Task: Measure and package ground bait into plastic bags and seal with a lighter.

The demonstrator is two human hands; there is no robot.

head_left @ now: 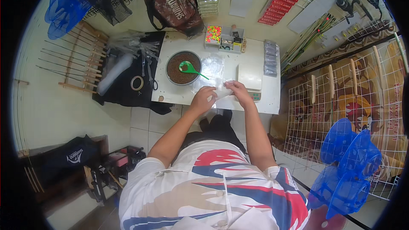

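Hands meet at the front edge of the white bench (170, 96), where the person's left hand (203, 99) and right hand (239, 93) both pinch a small clear plastic bag (221, 90) between them, fingers closed on it from either side. The bag sits just above the bench surface, close to a flat white digital scale (249, 79) on the person's right. Behind the hands lies a sheet of crumpled clear plastic (211, 68), and to its left stands a round metal bowl of brown pellets (181, 74) with a green plastic spoon (189, 68) resting in it, handle pointing toward the bag. At the bench's far edge is a small compartment box of bright coloured beads (214, 34). Off the left side, a roll of tape (137, 83) and scissors (151, 79) lie on a black cloth (123, 96).
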